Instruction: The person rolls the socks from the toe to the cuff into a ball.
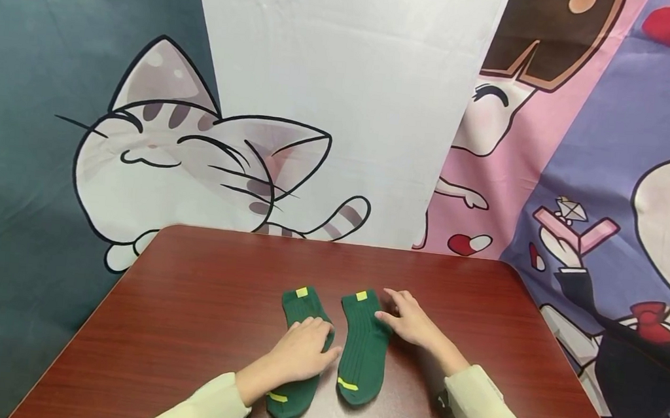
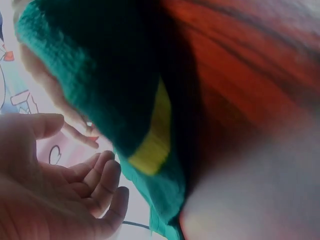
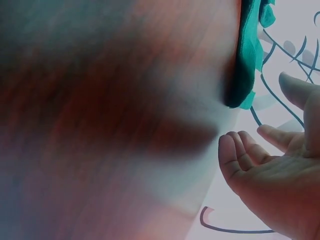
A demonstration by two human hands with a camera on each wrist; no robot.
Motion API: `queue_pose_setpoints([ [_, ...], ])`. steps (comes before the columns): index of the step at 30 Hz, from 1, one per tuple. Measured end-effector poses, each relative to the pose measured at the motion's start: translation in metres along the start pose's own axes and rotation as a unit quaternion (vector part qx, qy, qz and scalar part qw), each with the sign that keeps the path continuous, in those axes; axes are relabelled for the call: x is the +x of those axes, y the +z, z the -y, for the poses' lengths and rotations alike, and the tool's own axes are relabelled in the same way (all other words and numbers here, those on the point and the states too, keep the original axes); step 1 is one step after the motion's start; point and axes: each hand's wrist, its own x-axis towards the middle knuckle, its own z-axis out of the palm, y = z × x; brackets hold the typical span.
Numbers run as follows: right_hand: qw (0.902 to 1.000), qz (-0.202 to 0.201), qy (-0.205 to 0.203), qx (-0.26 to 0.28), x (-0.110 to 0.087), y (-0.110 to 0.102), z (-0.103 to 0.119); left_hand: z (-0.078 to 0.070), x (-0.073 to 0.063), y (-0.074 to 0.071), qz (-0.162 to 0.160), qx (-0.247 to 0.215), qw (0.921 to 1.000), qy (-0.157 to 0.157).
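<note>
Two ribbed green socks with yellow patches lie side by side, cuffs toward the far edge of the table. Over the middle of the left sock (image 1: 302, 306) is my left hand (image 1: 302, 351), its fingers loosely bent and its thumb pointing toward the other sock. In the left wrist view those fingers hold nothing beside the green fabric (image 2: 95, 75). My right hand (image 1: 411, 321) hovers at the right edge of the right sock (image 1: 361, 355), thumb tip close to its upper side. The right wrist view shows the right fingers relaxed, with nothing in them.
The socks lie on a reddish-brown wooden table (image 1: 216, 291) with rounded far corners. Behind it hangs a printed backdrop (image 1: 346, 72) with a cartoon cat and cartoon figures. Pale sleeves (image 1: 207, 405) cover both forearms.
</note>
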Motion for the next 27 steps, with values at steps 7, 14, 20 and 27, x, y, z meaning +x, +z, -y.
queue_pose_setpoints([
  [7, 0.9999, 0.01, 0.009, 0.01, 0.006, 0.001, 0.0, -0.004, 0.006, 0.005, 0.021, -0.019, 0.9995, 0.013],
  [14, 0.9999, 0.01, -0.002, -0.004, 0.011, 0.004, 0.001, -0.011, 0.012, 0.009, 0.045, -0.017, 0.9988, 0.007],
  [20, 1.0, 0.006, 0.002, -0.004, 0.015, 0.007, 0.004, -0.018, 0.014, 0.008, 0.052, 0.01, 0.9986, 0.002],
  [27, 0.9991, 0.018, 0.028, -0.027, 0.016, 0.014, 0.004, -0.026, 0.018, 0.017, 0.077, 0.07, 0.9945, -0.012],
])
